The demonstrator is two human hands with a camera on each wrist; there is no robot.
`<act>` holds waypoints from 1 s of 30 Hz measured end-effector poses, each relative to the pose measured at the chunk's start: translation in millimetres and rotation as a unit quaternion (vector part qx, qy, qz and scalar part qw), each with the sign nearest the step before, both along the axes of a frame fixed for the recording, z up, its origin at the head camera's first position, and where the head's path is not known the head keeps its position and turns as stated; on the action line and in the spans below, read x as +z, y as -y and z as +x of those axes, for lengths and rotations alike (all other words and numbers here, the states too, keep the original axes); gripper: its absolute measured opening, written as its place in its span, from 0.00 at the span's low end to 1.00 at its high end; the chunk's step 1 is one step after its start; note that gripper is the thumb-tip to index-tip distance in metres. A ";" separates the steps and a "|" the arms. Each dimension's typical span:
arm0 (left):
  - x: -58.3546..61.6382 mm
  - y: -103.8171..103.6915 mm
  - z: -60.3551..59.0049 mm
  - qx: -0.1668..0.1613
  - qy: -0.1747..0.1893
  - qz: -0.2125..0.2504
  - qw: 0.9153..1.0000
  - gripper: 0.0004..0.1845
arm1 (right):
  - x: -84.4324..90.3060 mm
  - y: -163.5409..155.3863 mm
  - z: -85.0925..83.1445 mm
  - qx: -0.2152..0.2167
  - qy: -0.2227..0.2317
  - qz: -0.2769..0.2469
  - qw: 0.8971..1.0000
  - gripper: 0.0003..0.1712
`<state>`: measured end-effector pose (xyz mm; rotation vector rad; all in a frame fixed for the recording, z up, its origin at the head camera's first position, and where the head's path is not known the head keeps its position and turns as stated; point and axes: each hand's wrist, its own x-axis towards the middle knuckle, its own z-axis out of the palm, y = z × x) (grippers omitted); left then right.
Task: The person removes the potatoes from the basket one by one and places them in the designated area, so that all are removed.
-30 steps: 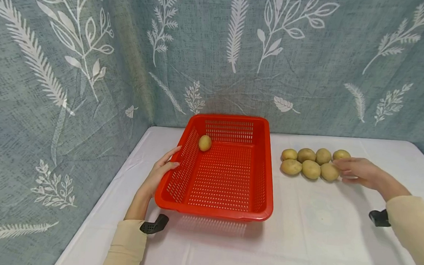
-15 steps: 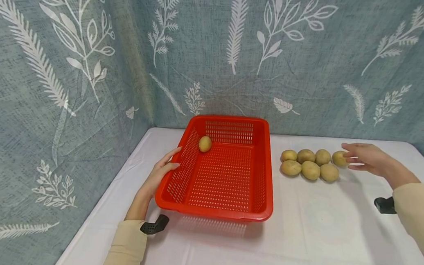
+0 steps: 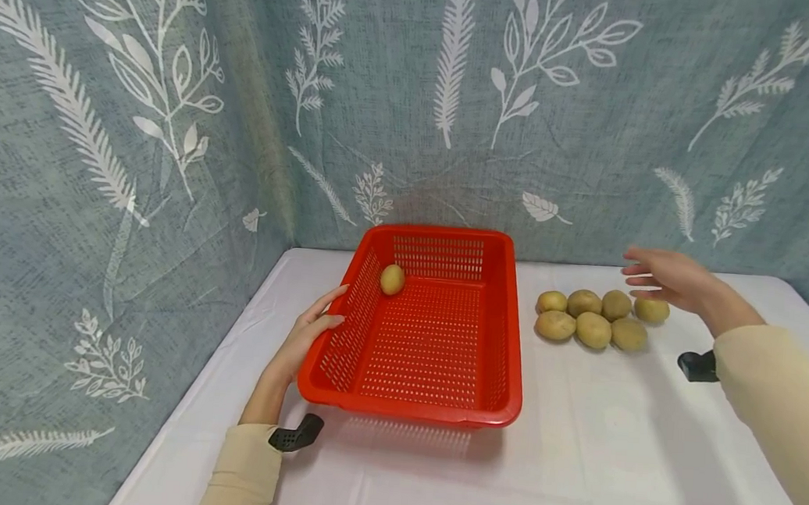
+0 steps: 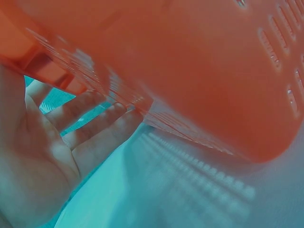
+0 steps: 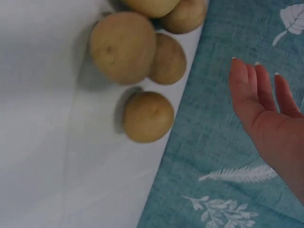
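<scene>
While smooth potatoes [image 3: 596, 317] cluster — perforated basket [image 3: 437, 396].

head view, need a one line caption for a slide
Left hand rests on the side of a red basket holding one potato, while the open right hand hovers above seven potatoes on the white table.
</scene>
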<state>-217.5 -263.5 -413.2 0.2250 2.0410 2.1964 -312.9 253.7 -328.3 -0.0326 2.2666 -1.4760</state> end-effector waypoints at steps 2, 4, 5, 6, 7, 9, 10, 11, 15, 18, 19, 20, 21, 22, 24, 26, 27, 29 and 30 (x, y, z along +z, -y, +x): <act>-0.4 0.3 -0.3 0.000 0.000 0.000 1.000 0.30 | 2.2 6.2 -2.4 -0.006 0.000 -0.012 1.000 0.42; -0.6 0.6 -0.6 -0.001 0.001 -0.001 1.000 0.30 | 4.3 12.2 -5.2 -0.011 0.000 -0.023 1.000 0.43; -0.6 0.7 -0.7 -0.002 0.002 -0.001 1.000 0.30 | 5.5 15.1 -6.6 -0.012 -0.001 -0.025 1.000 0.43; -0.7 0.9 -0.8 -0.002 0.002 -0.001 1.000 0.30 | 6.9 17.9 -7.7 -0.011 -0.003 -0.027 1.000 0.44; -0.8 1.1 -0.8 -0.003 0.003 0.000 1.000 0.30 | 8.5 20.7 -8.8 -0.010 -0.006 -0.028 1.000 0.44; -0.9 1.6 -0.6 -0.004 0.003 0.001 1.000 0.30 | 11.7 27.0 -11.7 -0.008 -0.015 -0.025 1.000 0.43; -1.0 1.9 -0.5 -0.003 0.002 0.002 1.000 0.30 | 13.5 30.4 -13.0 -0.008 -0.018 -0.027 0.999 0.44; -1.1 2.1 -0.3 -0.003 0.002 0.002 1.000 0.30 | 15.6 34.0 -14.2 -0.007 -0.021 -0.028 0.999 0.43; -1.6 3.0 0.0 -0.002 0.001 0.002 1.000 0.30 | 23.6 51.9 -18.9 -0.007 -0.021 -0.039 0.999 0.42; -2.1 3.3 -0.3 -0.002 0.001 0.000 1.000 0.30 | 29.7 66.0 -21.1 -0.004 -0.019 -0.049 0.999 0.42; -2.2 3.3 -0.5 -0.003 0.001 0.000 1.000 0.30 | 31.6 70.3 -21.8 -0.002 -0.019 -0.055 0.998 0.41; -2.3 3.3 -0.7 -0.003 0.002 0.001 1.000 0.30 | 33.6 75.0 -22.2 -0.001 -0.018 -0.063 0.998 0.41; -2.4 3.4 -0.9 -0.002 0.001 0.000 1.000 0.30 | 35.4 79.9 -22.8 -0.004 -0.015 -0.072 0.997 0.41; -2.5 3.3 -1.1 -0.002 0.001 0.000 1.000 0.30 | 36.8 84.5 -23.8 -0.005 -0.013 -0.080 0.997 0.40; -2.5 3.3 -1.4 -0.003 0.001 -0.001 1.000 0.30 | 39.1 94.5 -25.5 -0.011 -0.005 -0.098 0.995 0.38; -2.5 3.1 -1.6 -0.002 0.001 -0.001 1.000 0.30 | 40.2 104.6 -27.1 -0.017 0.003 -0.118 0.993 0.37; -2.4 3.0 -1.6 -0.003 0.001 -0.002 1.000 0.30 | 40.2 109.5 -28.0 -0.020 0.007 -0.126 0.992 0.36; -2.5 2.7 -1.7 -0.002 0.000 -0.002 1.000 0.30 | 40.4 118.7 -28.6 -0.021 0.013 -0.141 0.990 0.35; -2.4 2.4 -1.7 -0.002 0.000 -0.002 1.000 0.30 | 40.2 122.9 -29.0 -0.022 0.017 -0.148 0.989 0.35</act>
